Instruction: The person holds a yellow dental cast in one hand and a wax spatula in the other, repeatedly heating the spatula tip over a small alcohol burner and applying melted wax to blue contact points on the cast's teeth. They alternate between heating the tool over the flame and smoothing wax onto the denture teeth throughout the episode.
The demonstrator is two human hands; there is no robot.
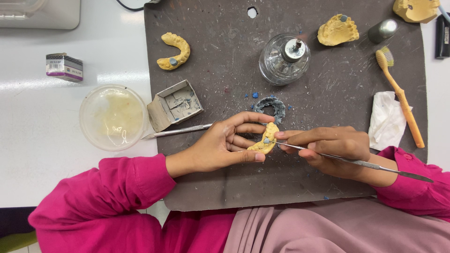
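My left hand (225,145) pinches a small yellow plaster dental cast (265,139) between thumb and fingers, just above a dark grey work mat (225,61). Held like a pen in my right hand (333,147) is a thin metal carving tool (361,163), its tip touching a bluish wax spot on the cast. A grey wax arch (272,107) lies on the mat right behind my fingers. A second metal spatula (178,131) lies under my left hand.
A glass spirit lamp (284,58) stands at mat centre. Yellow casts lie at the back left (175,50), back right (337,30) and far corner (415,9). An open cardboard box (174,105), a clear bowl (112,117), a toothbrush (398,89) and tissue (385,119) surround me.
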